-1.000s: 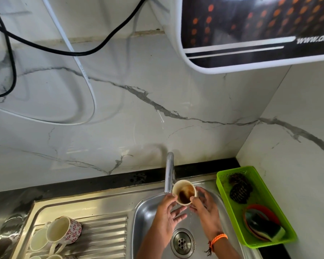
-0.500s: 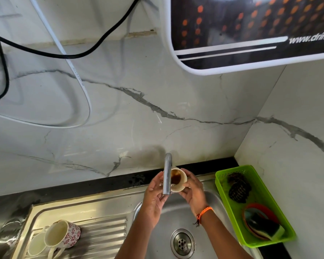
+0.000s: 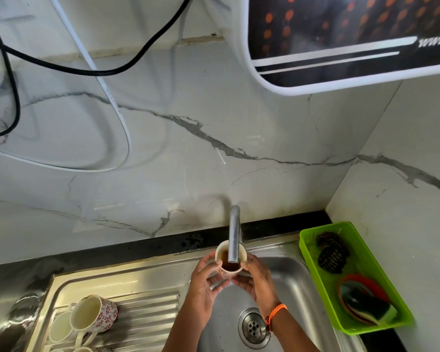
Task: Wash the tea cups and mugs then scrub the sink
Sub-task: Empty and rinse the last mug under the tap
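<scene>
A small cream tea cup (image 3: pixel 222 254) with brown liquid inside sits right under the steel tap (image 3: pixel 234 235), above the steel sink (image 3: pixel 294 278). My left hand (image 3: pixel 203 283) grips its left side and my right hand (image 3: pixel 255 278) grips its right side, fingers curled around it. The spout hides part of the cup's rim. On the draining board (image 3: pixel 148 313) at the left lie a mug with a red flower pattern (image 3: pixel 95 315) and a plain white cup (image 3: pixel 60 326), both on their sides.
A green plastic basket (image 3: pixel 313 240) to the right of the sink holds a dark scrubber (image 3: pixel 332 255), an orange dish and a sponge (image 3: pixel 368 309). The drain (image 3: pixel 253 327) is below my hands. A wall appliance (image 3: pixel 341 39) hangs overhead; cables run across the marble wall.
Both hands carried the cup up from over the basin to the tap's mouth, then shifted it slightly so the spout now points into the upright cup.
</scene>
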A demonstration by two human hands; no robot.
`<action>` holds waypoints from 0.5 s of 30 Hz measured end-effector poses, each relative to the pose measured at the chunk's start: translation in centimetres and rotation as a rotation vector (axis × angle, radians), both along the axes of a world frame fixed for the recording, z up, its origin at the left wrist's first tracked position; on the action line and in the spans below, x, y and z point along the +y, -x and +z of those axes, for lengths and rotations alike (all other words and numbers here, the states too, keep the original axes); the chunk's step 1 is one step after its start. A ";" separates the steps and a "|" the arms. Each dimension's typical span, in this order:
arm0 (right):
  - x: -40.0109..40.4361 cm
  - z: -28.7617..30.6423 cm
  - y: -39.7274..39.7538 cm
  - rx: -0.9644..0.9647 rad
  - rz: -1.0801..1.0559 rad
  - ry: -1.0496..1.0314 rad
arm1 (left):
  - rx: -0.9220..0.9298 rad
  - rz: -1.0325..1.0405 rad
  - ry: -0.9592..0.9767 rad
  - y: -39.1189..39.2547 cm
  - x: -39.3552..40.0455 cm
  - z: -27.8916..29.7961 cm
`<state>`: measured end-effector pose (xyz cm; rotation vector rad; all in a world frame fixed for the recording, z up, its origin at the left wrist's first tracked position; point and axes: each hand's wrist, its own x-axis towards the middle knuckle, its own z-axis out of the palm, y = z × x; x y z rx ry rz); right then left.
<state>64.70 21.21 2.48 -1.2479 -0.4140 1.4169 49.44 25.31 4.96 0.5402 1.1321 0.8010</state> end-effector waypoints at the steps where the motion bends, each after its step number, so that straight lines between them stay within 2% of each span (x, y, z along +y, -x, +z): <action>1: -0.6 -0.2 0.0 -0.027 -0.002 0.007 | 0.002 0.004 0.020 0.0 -0.5 -0.4; 8: -2.4 -0.8 -2.3 -0.153 -0.077 0.015 | -0.102 -0.002 0.094 -1.9 -2.6 -1.5; 12: -1.1 0.2 -4.0 -0.189 -0.097 -0.014 | -0.190 -0.017 0.057 -3.4 -2.0 -0.9; 15: 0.2 1.3 -4.6 -0.206 -0.087 -0.042 | -0.188 -0.003 0.067 -3.8 -0.8 -0.7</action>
